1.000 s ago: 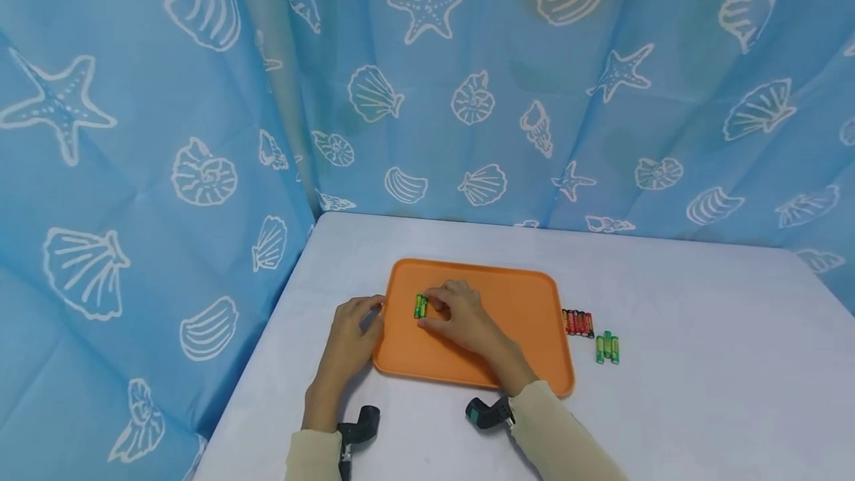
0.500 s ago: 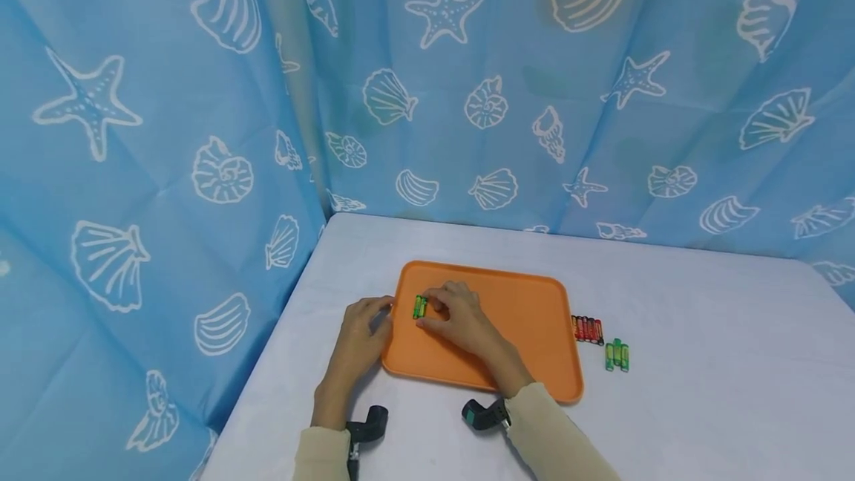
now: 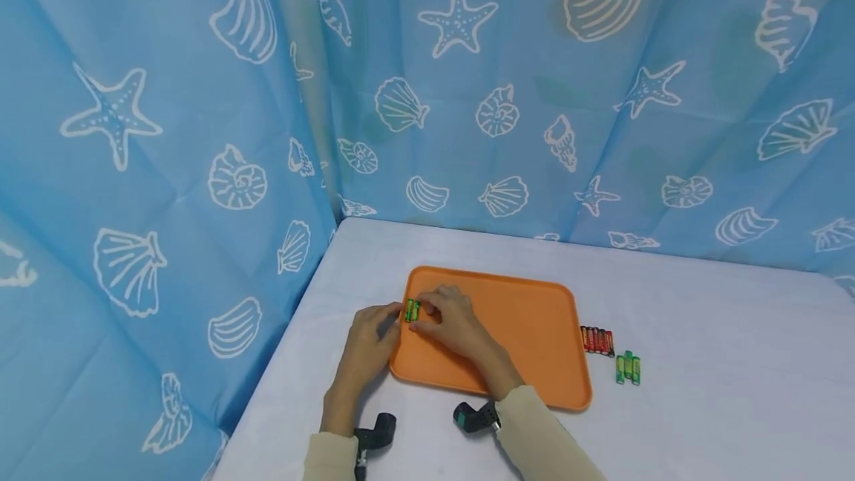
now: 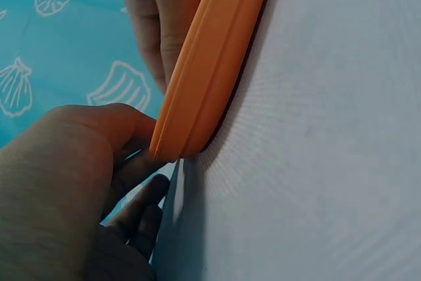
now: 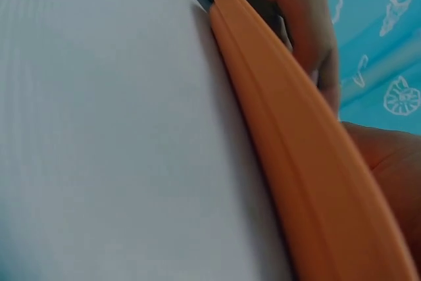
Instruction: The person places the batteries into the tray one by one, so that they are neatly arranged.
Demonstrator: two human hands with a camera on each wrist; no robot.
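Observation:
Two green batteries lie side by side on the orange tray, close to its left rim. My right hand reaches over the tray and pinches them at their ends, index finger at the far end and thumb at the near end. My left hand is at the tray's left edge, fingers loosely bent and tips touching the rim. In the left wrist view, a digit of the left hand meets the rim from outside. The tray wall hides the batteries and part of the right hand in the right wrist view.
Just right of the tray, a row of red batteries stands near its rim. Beside them lie three green batteries. A blue shell-patterned curtain borders the white table behind and to the left.
My right hand has slid the two green batteries left across the tray, nearer its left rim. The left hand keeps its place there. The head view has shifted slightly.

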